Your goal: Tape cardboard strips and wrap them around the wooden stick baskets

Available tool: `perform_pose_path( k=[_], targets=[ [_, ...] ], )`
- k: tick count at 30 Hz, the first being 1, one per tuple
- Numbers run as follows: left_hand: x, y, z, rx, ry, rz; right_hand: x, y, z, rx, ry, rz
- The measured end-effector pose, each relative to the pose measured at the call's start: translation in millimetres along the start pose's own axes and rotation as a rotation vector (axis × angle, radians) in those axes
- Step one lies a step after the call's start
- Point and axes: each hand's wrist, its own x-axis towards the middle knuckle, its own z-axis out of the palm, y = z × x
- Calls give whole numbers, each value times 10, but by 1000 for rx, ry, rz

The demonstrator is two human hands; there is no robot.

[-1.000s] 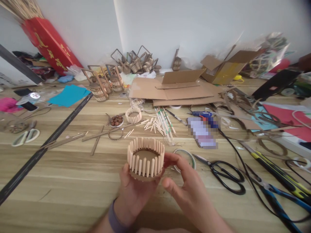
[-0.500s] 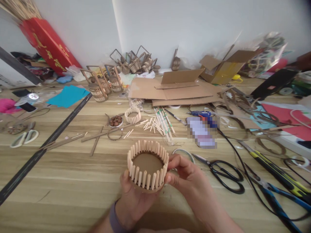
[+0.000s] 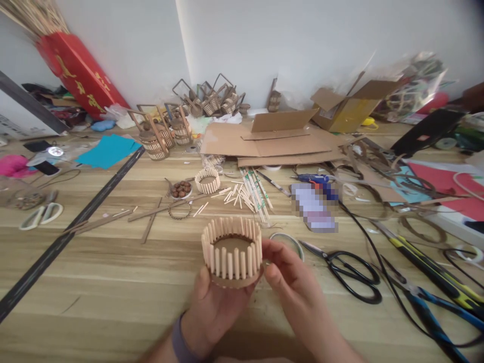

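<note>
A small round basket (image 3: 232,249), a cardboard disc ringed with short upright wooden sticks, is held above the wooden table. My left hand (image 3: 215,307) cups it from below, fingers wrapped round its base. My right hand (image 3: 287,275) grips its right rim with thumb and fingers closed on the sticks. A second, smaller stick ring (image 3: 207,180) lies farther back, beside a little dish of brown beads (image 3: 180,189) and loose cut sticks (image 3: 236,194).
Black scissors (image 3: 346,275) and a tape roll (image 3: 289,242) lie just right of my hands. Pliers and cables (image 3: 427,282) fill the right side. Flat cardboard sheets (image 3: 272,138), finished baskets (image 3: 166,133), a long black ruler (image 3: 71,227) and white-handled scissors (image 3: 40,214) lie behind and left.
The basket tipped toward me, then levelled again and shifted slightly right. My right hand went from open beside it to gripping its right rim.
</note>
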Motion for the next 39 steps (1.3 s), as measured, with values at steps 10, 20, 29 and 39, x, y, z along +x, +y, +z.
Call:
perform_pose_path(
  k=[10,20,29,39],
  targets=[
    [8,-49,157,490,288,26,10,-89,-34,-68,-125,50],
    [-48,96,138,743,211,-172,19,-89,-332,77,-307,183],
    [-109,205,300,1008,114,-413,-91,-49,-501,2,-482,349],
    [-313,256,114,1013,252,-327,-164,38,-423,-155,-480,231]
  ],
)
